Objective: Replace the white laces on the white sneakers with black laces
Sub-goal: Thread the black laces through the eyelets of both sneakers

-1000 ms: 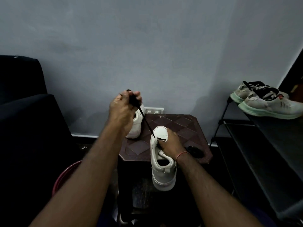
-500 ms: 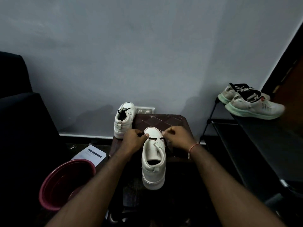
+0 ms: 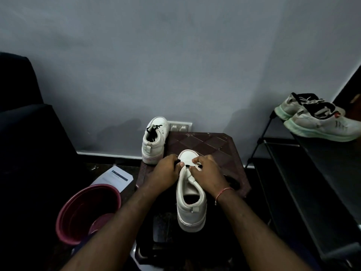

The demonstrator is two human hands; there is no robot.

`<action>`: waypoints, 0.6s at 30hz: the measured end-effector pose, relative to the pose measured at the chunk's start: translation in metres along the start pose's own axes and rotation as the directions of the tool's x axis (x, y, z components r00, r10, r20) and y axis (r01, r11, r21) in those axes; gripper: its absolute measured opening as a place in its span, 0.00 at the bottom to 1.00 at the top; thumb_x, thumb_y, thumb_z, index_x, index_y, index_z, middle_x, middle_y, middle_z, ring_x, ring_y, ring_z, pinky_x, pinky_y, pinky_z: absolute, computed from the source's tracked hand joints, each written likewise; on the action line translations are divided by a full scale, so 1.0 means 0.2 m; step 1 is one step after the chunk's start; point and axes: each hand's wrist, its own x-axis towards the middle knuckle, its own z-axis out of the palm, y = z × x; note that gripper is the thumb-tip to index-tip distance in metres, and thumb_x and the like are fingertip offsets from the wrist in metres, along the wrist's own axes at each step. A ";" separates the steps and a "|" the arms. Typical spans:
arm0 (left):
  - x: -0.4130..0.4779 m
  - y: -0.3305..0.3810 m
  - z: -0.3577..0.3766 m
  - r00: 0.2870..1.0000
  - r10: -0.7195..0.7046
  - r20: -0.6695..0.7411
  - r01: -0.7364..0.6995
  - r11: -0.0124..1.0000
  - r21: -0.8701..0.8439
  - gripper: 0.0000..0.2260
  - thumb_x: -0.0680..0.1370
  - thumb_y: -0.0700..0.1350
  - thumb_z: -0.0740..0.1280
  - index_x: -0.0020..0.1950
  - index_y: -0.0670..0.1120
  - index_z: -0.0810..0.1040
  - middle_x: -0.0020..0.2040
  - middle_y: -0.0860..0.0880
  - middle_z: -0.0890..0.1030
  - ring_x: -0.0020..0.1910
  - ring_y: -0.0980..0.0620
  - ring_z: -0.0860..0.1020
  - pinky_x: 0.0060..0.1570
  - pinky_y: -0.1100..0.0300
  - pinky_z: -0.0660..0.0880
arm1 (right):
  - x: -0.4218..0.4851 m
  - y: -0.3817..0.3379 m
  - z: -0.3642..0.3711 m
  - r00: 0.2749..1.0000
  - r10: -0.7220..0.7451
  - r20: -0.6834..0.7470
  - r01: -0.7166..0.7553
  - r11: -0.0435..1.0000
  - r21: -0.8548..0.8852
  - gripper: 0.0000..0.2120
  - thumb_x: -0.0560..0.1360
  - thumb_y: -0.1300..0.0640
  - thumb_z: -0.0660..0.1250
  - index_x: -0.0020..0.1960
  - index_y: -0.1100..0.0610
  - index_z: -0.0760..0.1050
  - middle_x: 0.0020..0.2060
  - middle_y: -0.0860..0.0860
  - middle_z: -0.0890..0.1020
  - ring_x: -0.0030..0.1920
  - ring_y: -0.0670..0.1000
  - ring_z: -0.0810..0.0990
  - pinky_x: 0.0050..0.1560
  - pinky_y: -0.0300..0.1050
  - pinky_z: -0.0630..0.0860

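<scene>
Down at the bottom, two bare forearms reach in, and low on the left there's a red tub (image 3: pixel 88 212) on the floor. Straight ahead, the near sneaker (image 3: pixel 192 210) sits heel towards us on the dark brown bench (image 3: pixel 214 145), toe pointing at the wall, with its heel hanging over the near edge.

Both hands are at its front eyelets. The left hand (image 3: pixel 166 171) has its grip curled in, thumb and fingertips pinching the black lace (image 3: pixel 188 166) at the left side of the tongue. The right hand (image 3: pixel 207 173), with a thin pink band (image 3: pixel 223 193) at the wrist, has its grip closed on the same lace from the right, its palm lying over the shoe's side. Only a short black stretch shows between the two.

Left of the bench, a sheet of paper (image 3: pixel 117 178) lies on the floor. At the bench's far left corner stands the second sneaker (image 3: pixel 154 145), black lace already showing in it. Just behind it there's a wall socket (image 3: pixel 180 127). Off to the right, a black shoe rack (image 3: pixel 312 173) carries a pair of worn trainers (image 3: pixel 320 124) on top.
</scene>
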 end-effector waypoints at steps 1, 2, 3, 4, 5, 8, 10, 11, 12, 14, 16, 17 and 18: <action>0.01 -0.01 -0.01 0.999 -0.009 0.036 0.008 1.000 0.022 0.09 0.80 0.47 0.64 0.45 0.42 0.73 0.44 0.43 0.80 0.42 0.46 0.75 0.38 0.60 0.61 | 0.00 0.00 0.00 1.000 0.001 -0.002 -0.001 1.000 0.003 0.11 0.74 0.55 0.70 0.56 0.56 0.79 0.54 0.52 0.75 0.53 0.51 0.78 0.58 0.43 0.73; 0.02 -0.01 -0.01 0.996 -0.022 0.083 0.018 0.999 0.044 0.10 0.80 0.48 0.63 0.42 0.44 0.72 0.42 0.44 0.79 0.40 0.47 0.74 0.37 0.59 0.61 | 0.00 0.01 0.01 1.000 0.002 -0.005 -0.002 1.000 0.007 0.11 0.74 0.54 0.70 0.55 0.56 0.79 0.53 0.51 0.75 0.53 0.50 0.78 0.58 0.43 0.73; 0.03 -0.01 -0.02 0.992 -0.025 0.127 0.017 0.998 0.067 0.12 0.80 0.49 0.63 0.39 0.46 0.69 0.39 0.46 0.78 0.39 0.48 0.73 0.37 0.58 0.60 | 0.00 0.01 0.01 1.000 0.002 -0.007 -0.002 1.000 0.010 0.11 0.74 0.54 0.70 0.55 0.55 0.79 0.53 0.51 0.74 0.53 0.50 0.78 0.58 0.43 0.73; 0.04 -0.01 -0.04 0.985 -0.021 0.171 0.008 0.997 0.080 0.14 0.80 0.49 0.62 0.36 0.47 0.67 0.36 0.48 0.76 0.37 0.47 0.73 0.36 0.58 0.60 | 0.00 0.01 0.01 1.000 -0.002 -0.010 0.003 1.000 0.011 0.11 0.74 0.54 0.70 0.55 0.55 0.79 0.53 0.50 0.74 0.53 0.50 0.78 0.58 0.42 0.73; 0.06 -0.01 -0.04 0.976 -0.014 0.216 -0.005 0.996 0.089 0.15 0.80 0.48 0.62 0.34 0.48 0.66 0.33 0.50 0.73 0.36 0.47 0.72 0.35 0.58 0.61 | 0.00 0.01 0.01 1.000 -0.001 -0.010 0.002 1.000 0.012 0.11 0.74 0.54 0.70 0.55 0.55 0.79 0.54 0.50 0.74 0.53 0.49 0.78 0.58 0.42 0.73; 0.08 0.01 -0.09 0.941 -0.038 0.336 0.074 0.992 -0.097 0.16 0.79 0.47 0.63 0.32 0.47 0.67 0.29 0.51 0.69 0.30 0.51 0.67 0.32 0.56 0.61 | 0.00 0.01 0.02 1.000 -0.002 -0.018 0.002 1.000 0.002 0.11 0.73 0.55 0.70 0.55 0.55 0.78 0.55 0.50 0.74 0.53 0.51 0.78 0.58 0.43 0.73; 0.08 0.00 -0.11 0.905 -0.091 0.417 0.294 0.840 -0.455 0.15 0.80 0.47 0.63 0.34 0.46 0.71 0.29 0.48 0.68 0.26 0.52 0.64 0.29 0.56 0.57 | 0.00 0.02 0.03 1.000 -0.001 -0.027 0.001 1.000 0.010 0.12 0.73 0.55 0.71 0.55 0.55 0.78 0.55 0.50 0.73 0.53 0.52 0.79 0.58 0.45 0.74; 0.06 0.00 -0.10 0.895 -0.111 0.432 0.373 0.717 -0.590 0.15 0.80 0.48 0.63 0.34 0.46 0.73 0.29 0.48 0.68 0.26 0.53 0.64 0.28 0.57 0.55 | 0.00 0.02 0.04 1.000 0.002 -0.030 -0.001 1.000 0.031 0.12 0.73 0.55 0.71 0.55 0.55 0.78 0.54 0.50 0.73 0.53 0.51 0.79 0.59 0.46 0.75; 0.05 0.01 -0.09 0.892 -0.136 0.430 0.419 0.603 -0.679 0.15 0.80 0.47 0.63 0.34 0.47 0.74 0.29 0.48 0.69 0.25 0.54 0.64 0.26 0.59 0.56 | 0.01 0.02 0.03 0.999 0.009 -0.035 -0.007 0.998 0.055 0.12 0.73 0.55 0.71 0.56 0.55 0.78 0.54 0.50 0.73 0.54 0.51 0.79 0.59 0.47 0.75; 0.03 0.06 -0.08 0.891 -0.173 0.420 0.454 0.364 -0.813 0.15 0.80 0.45 0.61 0.33 0.47 0.73 0.29 0.50 0.69 0.24 0.57 0.64 0.22 0.65 0.58 | 0.01 0.03 0.02 0.999 0.023 -0.038 -0.020 0.997 0.072 0.13 0.74 0.55 0.71 0.57 0.56 0.78 0.54 0.49 0.74 0.54 0.51 0.79 0.59 0.45 0.75; 0.05 0.11 -0.09 0.900 -0.152 0.409 0.424 0.088 -0.901 0.14 0.81 0.44 0.59 0.35 0.48 0.68 0.27 0.52 0.66 0.21 0.59 0.61 0.19 0.68 0.58 | 0.02 0.03 0.02 0.999 0.033 -0.039 -0.031 0.998 0.060 0.13 0.74 0.55 0.69 0.58 0.56 0.78 0.56 0.51 0.74 0.54 0.52 0.80 0.59 0.44 0.74; 0.07 0.13 -0.10 0.906 -0.142 0.398 0.398 -0.028 -0.917 0.14 0.81 0.44 0.58 0.34 0.48 0.66 0.27 0.52 0.65 0.20 0.59 0.60 0.18 0.69 0.58 | 0.03 0.03 0.01 0.999 0.034 -0.043 -0.032 0.998 0.045 0.14 0.75 0.54 0.69 0.59 0.56 0.78 0.57 0.52 0.74 0.55 0.52 0.79 0.59 0.45 0.74; 0.09 0.15 -0.11 0.913 -0.153 0.378 0.369 -0.088 -0.925 0.14 0.81 0.44 0.57 0.34 0.48 0.65 0.26 0.52 0.64 0.20 0.59 0.60 0.17 0.69 0.58 | 0.03 0.02 0.02 0.998 0.035 -0.042 -0.034 0.999 0.022 0.15 0.75 0.53 0.69 0.60 0.57 0.77 0.57 0.52 0.74 0.55 0.53 0.79 0.59 0.46 0.74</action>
